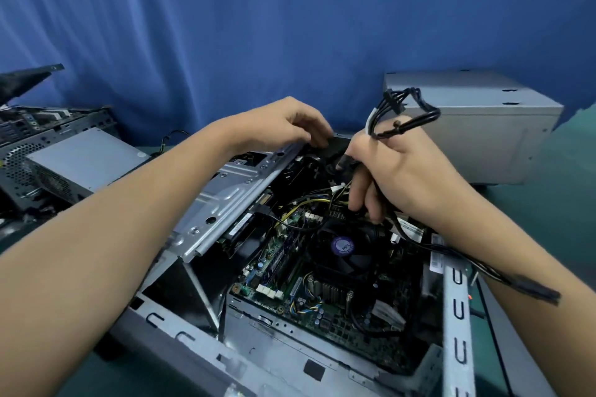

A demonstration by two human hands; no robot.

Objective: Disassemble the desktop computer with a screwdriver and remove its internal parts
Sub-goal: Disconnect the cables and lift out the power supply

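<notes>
Open desktop computer (290,325) on table (554,171). Two hands inside: left hand (290,122) pinching black part at far edge; right hand (403,171) closed around one cable bundle (406,113). One fan (343,248).

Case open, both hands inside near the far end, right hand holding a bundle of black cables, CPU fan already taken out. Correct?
Not quite: the head view shows the fan in place on the motherboard. The rest holds: case open, left hand and right hand at the far end, cables in the right.
</notes>
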